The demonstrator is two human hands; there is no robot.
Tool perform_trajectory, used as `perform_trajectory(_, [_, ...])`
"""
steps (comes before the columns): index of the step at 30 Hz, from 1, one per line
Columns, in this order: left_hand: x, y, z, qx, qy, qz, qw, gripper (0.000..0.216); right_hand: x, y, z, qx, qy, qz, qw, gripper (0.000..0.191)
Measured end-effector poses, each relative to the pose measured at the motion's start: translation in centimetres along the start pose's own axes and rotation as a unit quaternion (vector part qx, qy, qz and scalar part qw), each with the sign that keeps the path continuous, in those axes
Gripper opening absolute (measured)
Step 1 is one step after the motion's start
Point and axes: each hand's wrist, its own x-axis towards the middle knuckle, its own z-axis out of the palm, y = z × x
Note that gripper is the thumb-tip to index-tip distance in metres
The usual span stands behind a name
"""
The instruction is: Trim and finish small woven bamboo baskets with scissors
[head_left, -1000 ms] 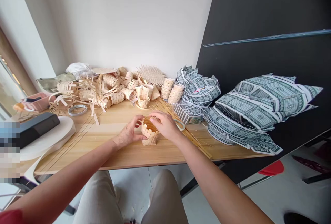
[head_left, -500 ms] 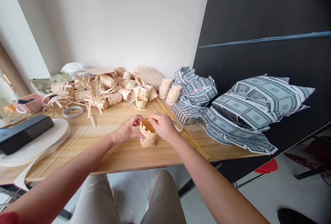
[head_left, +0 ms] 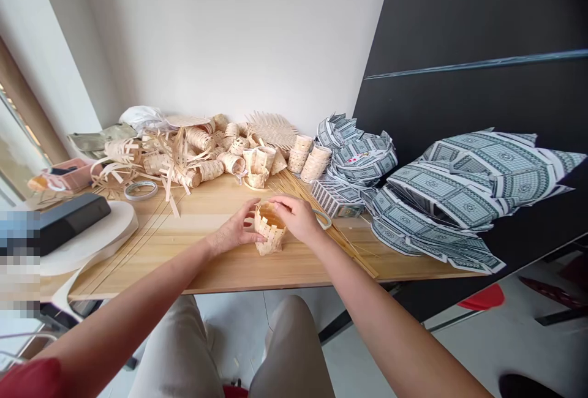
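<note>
A small woven bamboo basket (head_left: 270,236) stands on the wooden table (head_left: 220,263), loose strip ends sticking up round its rim. My left hand (head_left: 234,229) grips its left side, thumb against the wall. My right hand (head_left: 297,217) curls over the rim from the right, fingers pinching the strips at the top. Both hands are closed on the basket.
A heap of woven bamboo baskets and loose strips (head_left: 193,153) fills the back of the table. Thin bamboo sticks (head_left: 331,232) lie to the right. Folded patterned paper pieces (head_left: 441,202) cover the right end. A tape ring (head_left: 141,190), a black box (head_left: 68,220) and white band sit left.
The basket has tilted slightly and my hands have shifted round its rim. My head has moved a little, so the scene sits differently in the frame.
</note>
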Motion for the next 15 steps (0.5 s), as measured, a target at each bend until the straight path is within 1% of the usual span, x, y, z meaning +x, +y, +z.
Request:
perform_trajectory(3, [0.3,0.1,0.6,-0.066,-0.041,-0.008,0.997,0.078,0.0,0.5,0.0,0.027,0.014,-0.002,1.0,0.022])
perform_trajectory(5, [0.6,0.3,1.0,-0.081,-0.04,-0.017,0.996,0.074,-0.1,0.5,-0.4,0.032,0.033,-0.004,0.999,0.022])
perform_trajectory(7, [0.8,0.5,1.2,-0.067,0.003,-0.027,0.997,0.072,-0.4,0.2,-1.0,0.023,0.063,-0.005,0.998,0.02])
perform_trajectory(10, [1.0,0.7,1.5,-0.019,0.091,-0.022,0.995,0.072,-1.4,-0.9,-1.7,-0.003,0.095,-0.02,0.995,0.015])
perform_trajectory(13, [1.0,0.2,1.6,0.049,0.156,-0.005,0.986,0.069,-2.6,-2.2,-1.5,-0.027,0.097,-0.037,0.994,0.013])
perform_trajectory(15, [1.0,-0.3,1.7,0.083,0.177,0.019,0.98,0.07,-3.2,-2.6,-0.9,-0.04,0.101,-0.036,0.993,0.013])
